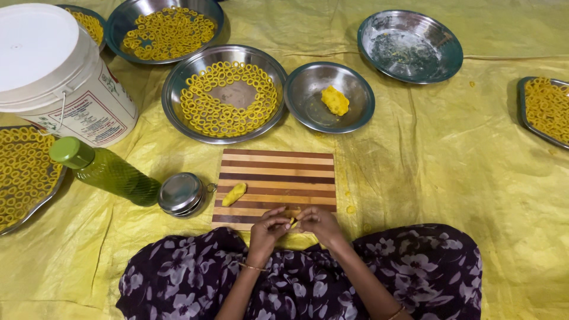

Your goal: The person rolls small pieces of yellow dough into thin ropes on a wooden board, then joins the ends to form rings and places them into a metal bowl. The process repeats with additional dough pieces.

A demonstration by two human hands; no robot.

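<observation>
My left hand (268,228) and my right hand (318,223) meet at the near edge of a striped wooden board (275,172), pinching a small strip of yellow dough (292,222) between their fingertips. A short roll of yellow dough (234,194) lies on the board's left side. Beyond the board stands a steel plate (175,89) holding several yellow dough rings (228,98) laid around its rim. Beside it, a smaller steel bowl (308,104) holds a lump of dough (335,100).
A white lidded bucket (56,74), a green bottle (104,170) and a small round steel tin (181,193) sit at the left. More ring-filled plates lie at far left (21,172), top (169,29) and right edge (545,109). An emptied steel bowl (410,45) stands at the back. A yellow sheet (450,166) covers the floor.
</observation>
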